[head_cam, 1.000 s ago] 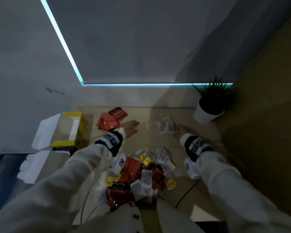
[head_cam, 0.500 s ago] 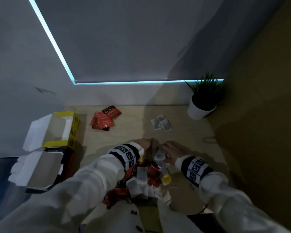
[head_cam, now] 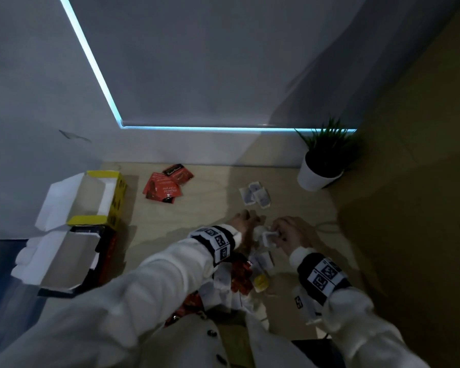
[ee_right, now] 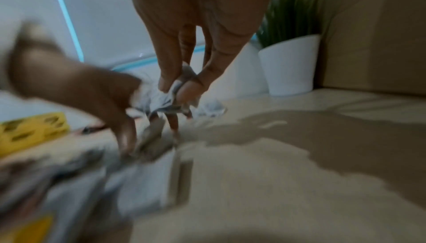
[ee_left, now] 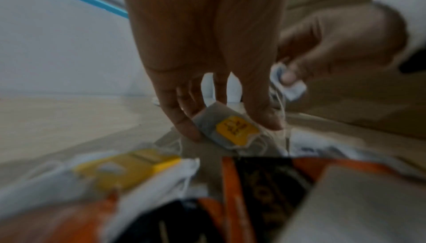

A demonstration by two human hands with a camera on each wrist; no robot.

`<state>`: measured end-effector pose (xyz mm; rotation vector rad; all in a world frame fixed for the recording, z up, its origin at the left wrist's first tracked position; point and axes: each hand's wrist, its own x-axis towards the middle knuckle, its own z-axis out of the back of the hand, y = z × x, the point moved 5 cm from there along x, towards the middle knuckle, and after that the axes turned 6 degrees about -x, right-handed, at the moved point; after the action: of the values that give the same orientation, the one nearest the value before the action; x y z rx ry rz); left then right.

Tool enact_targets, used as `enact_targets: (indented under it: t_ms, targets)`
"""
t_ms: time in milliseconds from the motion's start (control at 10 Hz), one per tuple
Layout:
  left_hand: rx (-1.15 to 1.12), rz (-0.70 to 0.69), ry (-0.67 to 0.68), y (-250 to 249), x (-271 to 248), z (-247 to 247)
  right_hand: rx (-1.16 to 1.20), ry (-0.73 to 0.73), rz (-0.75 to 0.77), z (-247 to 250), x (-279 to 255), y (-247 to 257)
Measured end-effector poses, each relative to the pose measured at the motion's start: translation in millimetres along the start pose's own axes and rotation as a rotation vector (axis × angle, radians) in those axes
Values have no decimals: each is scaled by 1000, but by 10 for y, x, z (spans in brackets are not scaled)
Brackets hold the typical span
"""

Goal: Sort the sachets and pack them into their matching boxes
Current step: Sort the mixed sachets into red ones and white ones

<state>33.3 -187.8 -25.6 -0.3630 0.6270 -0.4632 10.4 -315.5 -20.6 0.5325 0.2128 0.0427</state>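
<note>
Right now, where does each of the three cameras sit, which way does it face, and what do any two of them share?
Head: worn on the head, facing forward and down at the table; both sleeved forearms, left hand and right hand over the sachet pile.
Left wrist: looks along the left hand's fingers, pinching a yellow-tagged tea bag.
Right wrist: looks along the right hand's fingers, pinching a white sachet.
Shared: head and right wrist views both show the white plant pot and yellow box.

the mixed pile [head_cam: 239, 282] near the desk's front edge is half hidden under the left sleeve [head_cam: 154, 282]; both wrist views blur it, print unreadable.
</note>
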Motion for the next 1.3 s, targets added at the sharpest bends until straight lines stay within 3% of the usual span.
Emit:
enact_targets:
  t_ms: [100,200,400,500,600,700,800,1000,1100,1200,1300]
  targets:
    - [-36,23,13,-13,49,-58,229,22,-118,52,-56,-116]
    - [-123,125,77,81,61,-25,364,146,-184,-1,-192,-126]
    - [-189,130,76,143,133,189,157,259,-153,-340,-339,16]
    - [-224,117,-7,159,85,399,-71,271,-150,-354,-288,-16]
    - [-302,132,-105,265,68,612,-44,337,-243,-386,-248,-73]
    - [-398,173,-156,352,68,760,-40,434,-236,-446,-126,-31]
    - [-387,182,-140,364,112,817,24,295,-303,-317,48,-25]
    - [-350,169,-48,337,220,715,359,223,-588,-300,215,-170]
    - [-463,219,-65,439,236,688,284,444,-602,-265,247,-182]
    - [-634,289,-88,540,269,697,422,617,-323,-112,277,-5]
    - [-814,284,-149,581,303,808,231,369,-389,221,464,194]
